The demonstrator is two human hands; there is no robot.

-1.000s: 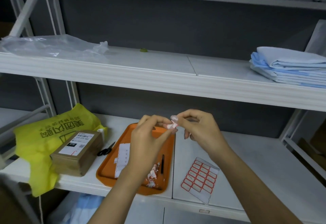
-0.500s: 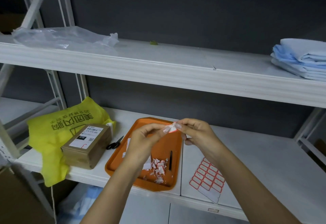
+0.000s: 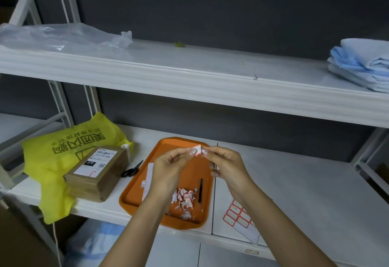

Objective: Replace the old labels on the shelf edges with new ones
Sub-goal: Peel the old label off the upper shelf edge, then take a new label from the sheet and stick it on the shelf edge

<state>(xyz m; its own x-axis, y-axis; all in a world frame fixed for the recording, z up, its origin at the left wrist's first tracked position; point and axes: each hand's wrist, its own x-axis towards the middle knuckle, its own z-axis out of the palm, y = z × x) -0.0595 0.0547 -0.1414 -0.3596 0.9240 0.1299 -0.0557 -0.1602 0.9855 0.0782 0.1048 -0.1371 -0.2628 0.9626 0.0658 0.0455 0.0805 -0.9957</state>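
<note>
Two bare hands meet above the far end of one orange plastic tray (image 3: 145, 201) on the lower white shelf (image 3: 311, 193). The left hand (image 3: 168, 167) and the right hand (image 3: 228, 166) each pinch one end of a single small white label with a red border (image 3: 197, 148) between thumb and forefinger. The label is held in the air, clear of the tray. It spans left to right between the fingertips and looks creased, so its exact long axis is hard to tell. The right hand's other fingers curl loosely below. In the tray lie one heap of torn red-and-white label scraps (image 3: 185, 201) at the near end, one thin black pen (image 3: 201, 190) pointing near to far, and one white backing strip (image 3: 148, 179), partly hidden by the left wrist. Just right of the tray lies one sheet of red-bordered blank labels (image 3: 240, 218), its long axis running from far left to near right, partly under the right forearm. Left of the tray are one pair of black scissors (image 3: 131, 171), one brown cardboard box (image 3: 96, 172) and one yellow printed bag (image 3: 48, 161) beneath the box. The upper white shelf (image 3: 189, 85) carries one clear plastic bag (image 3: 63, 37) at the left and one stack of folded pale blue cloths (image 3: 364, 62) at the right.
</note>
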